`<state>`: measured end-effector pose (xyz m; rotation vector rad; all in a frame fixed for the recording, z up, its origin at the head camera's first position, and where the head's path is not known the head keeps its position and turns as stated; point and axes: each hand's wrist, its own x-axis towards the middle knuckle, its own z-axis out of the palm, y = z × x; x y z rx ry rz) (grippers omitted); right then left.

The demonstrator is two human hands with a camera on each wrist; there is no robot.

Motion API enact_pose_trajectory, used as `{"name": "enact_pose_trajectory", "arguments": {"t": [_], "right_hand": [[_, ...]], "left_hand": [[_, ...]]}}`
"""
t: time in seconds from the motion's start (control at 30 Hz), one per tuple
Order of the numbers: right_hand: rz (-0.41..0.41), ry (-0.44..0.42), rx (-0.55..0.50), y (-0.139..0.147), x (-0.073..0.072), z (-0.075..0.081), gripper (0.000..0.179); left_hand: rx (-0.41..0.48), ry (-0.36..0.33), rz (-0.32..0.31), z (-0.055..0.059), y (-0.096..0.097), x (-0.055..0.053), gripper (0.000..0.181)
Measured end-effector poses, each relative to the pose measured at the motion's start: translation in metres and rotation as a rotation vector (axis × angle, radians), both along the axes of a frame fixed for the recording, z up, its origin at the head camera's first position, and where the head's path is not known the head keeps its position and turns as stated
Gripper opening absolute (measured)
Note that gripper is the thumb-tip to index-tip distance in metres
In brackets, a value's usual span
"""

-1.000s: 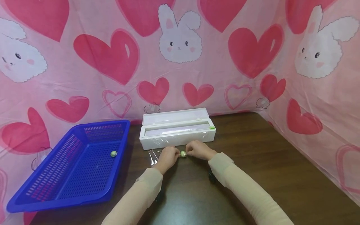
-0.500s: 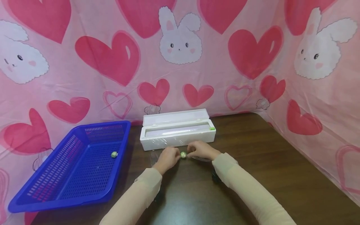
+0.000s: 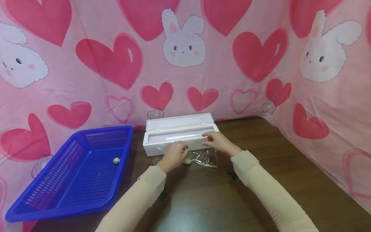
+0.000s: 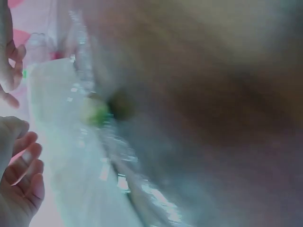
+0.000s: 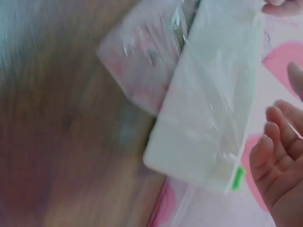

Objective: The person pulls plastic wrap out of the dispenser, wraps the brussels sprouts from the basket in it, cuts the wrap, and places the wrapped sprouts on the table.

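A white cling film dispenser (image 3: 160, 149) stands at the back of the table with its lid raised. Clear cling film (image 3: 206, 159) hangs down its front and lies crumpled on the table. On the film sits a small, round, pale green thing like a Brussels sprout (image 3: 187, 160), blurred in the left wrist view. My left hand (image 3: 174, 155) is just above and left of it, fingers loosely bent and holding nothing. My right hand (image 3: 221, 142) hovers by the dispenser's right front edge, thumb and fingers apart. The green slider (image 5: 238, 178) shows near it in the right wrist view.
At the left a blue plastic basket (image 3: 121, 183) holds one similar small green ball (image 3: 116, 160). Behind the dark wooden table (image 3: 290, 180) hangs a pink cloth (image 3: 223, 71) with hearts and rabbits.
Both hands have let go of the film beside the green ball. The right hand has risen to the right front of the dispenser; the left has lifted slightly. Film now lies spread right of the ball.
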<state>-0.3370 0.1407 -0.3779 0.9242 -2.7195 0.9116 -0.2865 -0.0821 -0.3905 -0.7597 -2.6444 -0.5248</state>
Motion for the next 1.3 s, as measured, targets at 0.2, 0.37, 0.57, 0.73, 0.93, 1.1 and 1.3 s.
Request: {"name": "enact_pose_trajectory", "arguments": {"t": [0.2,0.37,0.57,0.73,0.93,1.1,1.3], "right_hand": [[-0.068,0.128,-0.031,0.017,-0.009,0.008,0.051],[-0.088,0.154,-0.051,0.029,-0.013,0.01,0.067],[-0.096,0.176,0.017,0.039,-0.018,-0.002,0.081],[-0.147,0.153,0.041,0.046,-0.019,-0.013,0.084],[-0.167,0.104,0.05,0.052,-0.023,-0.023,0.085],[-0.173,0.067,0.084,0.054,-0.025,-0.027,0.085],[-0.175,0.049,0.135,0.053,-0.025,-0.028,0.077]], "left_hand": [[0.016,0.053,-0.006,0.02,0.02,-0.011,0.014],[0.043,0.084,-0.013,0.025,0.04,-0.021,0.017],[0.046,0.059,-0.002,0.016,0.063,-0.03,0.027],[0.011,0.06,-0.012,0.01,0.079,-0.036,0.029],[0.031,0.043,-0.025,0.011,0.093,-0.041,0.029],[0.09,0.082,-0.003,0.014,0.101,-0.046,0.029],[0.067,0.016,-0.008,0.012,0.106,-0.051,0.028]]}}
